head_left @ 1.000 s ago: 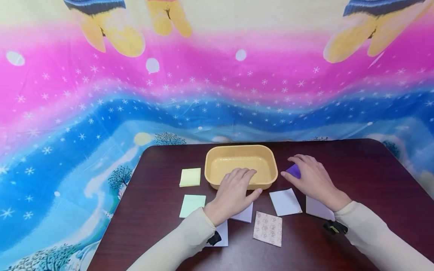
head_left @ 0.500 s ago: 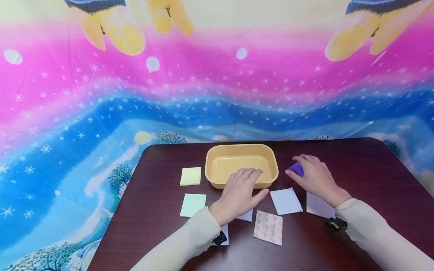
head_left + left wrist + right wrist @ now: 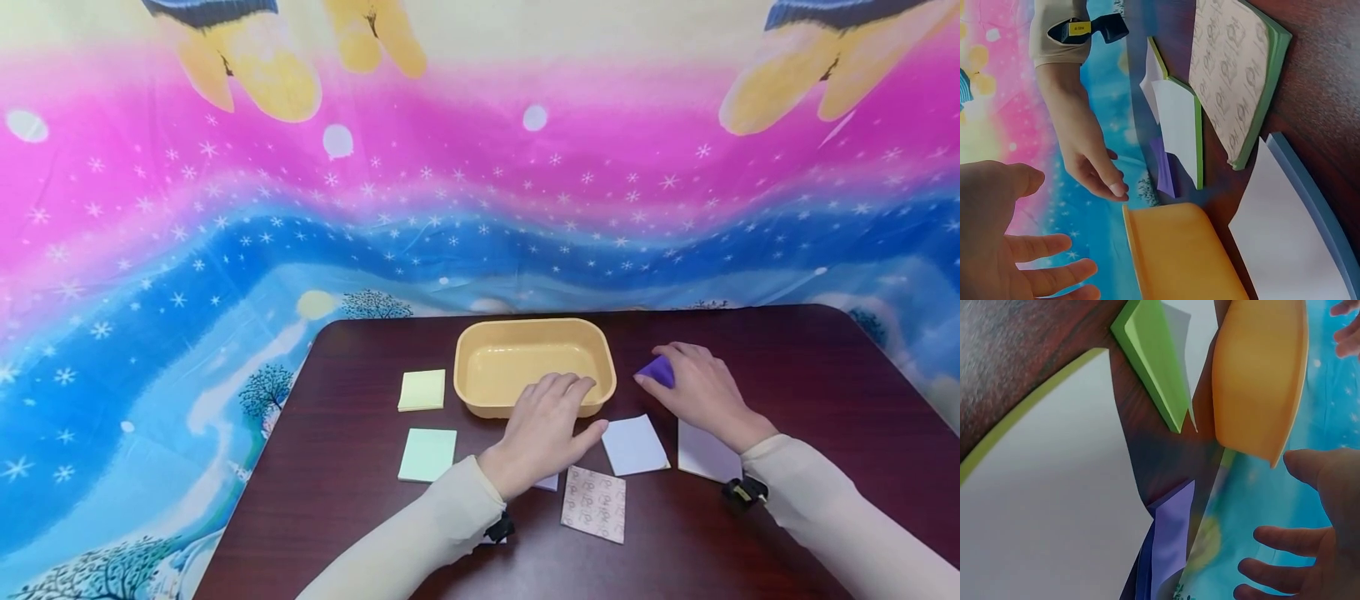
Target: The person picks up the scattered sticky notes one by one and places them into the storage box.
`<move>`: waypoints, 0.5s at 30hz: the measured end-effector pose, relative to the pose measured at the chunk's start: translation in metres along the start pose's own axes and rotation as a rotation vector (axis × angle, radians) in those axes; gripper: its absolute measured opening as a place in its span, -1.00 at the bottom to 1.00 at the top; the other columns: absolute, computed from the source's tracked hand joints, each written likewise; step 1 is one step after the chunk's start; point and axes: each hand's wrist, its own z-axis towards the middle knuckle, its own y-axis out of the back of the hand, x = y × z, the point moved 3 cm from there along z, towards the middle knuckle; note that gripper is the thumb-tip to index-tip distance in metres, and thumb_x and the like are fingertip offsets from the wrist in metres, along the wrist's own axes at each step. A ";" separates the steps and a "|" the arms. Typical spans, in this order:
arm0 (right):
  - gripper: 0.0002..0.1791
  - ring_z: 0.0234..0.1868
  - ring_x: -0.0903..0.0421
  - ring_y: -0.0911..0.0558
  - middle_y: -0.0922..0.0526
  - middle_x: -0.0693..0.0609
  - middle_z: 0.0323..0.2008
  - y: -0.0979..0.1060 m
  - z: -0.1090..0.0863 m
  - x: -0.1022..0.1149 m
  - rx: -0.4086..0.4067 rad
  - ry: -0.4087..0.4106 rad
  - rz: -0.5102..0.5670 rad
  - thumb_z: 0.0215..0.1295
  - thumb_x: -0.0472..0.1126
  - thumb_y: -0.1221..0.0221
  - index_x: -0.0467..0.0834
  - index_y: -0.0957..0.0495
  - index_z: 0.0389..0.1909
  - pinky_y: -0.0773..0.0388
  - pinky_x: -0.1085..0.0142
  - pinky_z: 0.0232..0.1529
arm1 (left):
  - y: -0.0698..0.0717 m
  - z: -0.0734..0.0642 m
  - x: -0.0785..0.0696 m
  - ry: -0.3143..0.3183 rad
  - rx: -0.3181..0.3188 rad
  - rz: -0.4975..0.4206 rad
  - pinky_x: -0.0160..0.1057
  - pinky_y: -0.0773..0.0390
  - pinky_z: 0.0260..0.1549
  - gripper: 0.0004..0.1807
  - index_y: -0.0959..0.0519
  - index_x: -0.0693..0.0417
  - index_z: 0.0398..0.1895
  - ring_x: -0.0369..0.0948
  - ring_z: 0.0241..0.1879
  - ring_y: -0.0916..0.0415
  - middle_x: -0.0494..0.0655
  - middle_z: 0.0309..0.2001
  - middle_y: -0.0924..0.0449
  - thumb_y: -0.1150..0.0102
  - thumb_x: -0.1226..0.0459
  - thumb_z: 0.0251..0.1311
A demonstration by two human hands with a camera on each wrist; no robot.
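My left hand hovers over the front edge of a yellow plastic tub, its fingers spread and holding nothing. On the right, my right hand hangs above a purple sticky-note pad, which it partly hides. In the right wrist view the fingers stand apart from the purple pad and grip nothing. A white-topped pad with green sides, seen in the left wrist view, lies between the hands. Below it is a pad with a printed pattern. A pale pad is mostly covered by my left hand.
A yellow pad and a mint green pad lie left of the tub. Another white-topped pad sits under my right wrist. One more pad shows beneath my left cuff. Behind the dark table hangs a printed cloth.
My left hand has drifted right along the tub's front, covering more of the pale pad. My right hand has shifted slightly right, still above the purple pad.
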 end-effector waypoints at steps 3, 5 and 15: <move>-0.29 0.13 -0.43 -0.51 -0.56 -0.43 0.16 -0.001 0.000 -0.002 -0.005 -0.005 0.001 0.28 0.13 -0.31 -0.37 -0.51 0.20 -0.45 -0.36 0.02 | 0.000 0.000 -0.003 -0.007 -0.003 0.000 -0.14 -0.54 0.16 -0.40 -0.43 -0.12 0.35 -0.16 0.27 -0.48 -0.16 0.25 -0.57 -0.07 -0.18 0.38; -0.28 0.09 -0.44 -0.52 -0.57 -0.43 0.15 -0.001 0.000 -0.005 -0.005 -0.010 -0.001 0.26 0.13 -0.31 -0.37 -0.51 0.20 -0.46 -0.34 -0.01 | 0.000 0.001 -0.004 -0.013 -0.010 0.000 -0.15 -0.55 0.14 -0.41 -0.44 -0.12 0.34 -0.17 0.26 -0.49 -0.16 0.24 -0.58 -0.07 -0.18 0.38; -0.25 0.01 -0.43 -0.51 -0.54 -0.48 0.13 -0.004 0.004 -0.015 0.035 -0.041 -0.020 0.25 0.13 -0.31 -0.40 -0.49 0.21 -0.46 -0.27 -0.09 | -0.003 0.004 -0.011 -0.030 -0.028 0.035 -0.18 -0.55 0.10 -0.41 -0.45 -0.14 0.33 -0.19 0.22 -0.51 -0.19 0.21 -0.59 -0.08 -0.19 0.36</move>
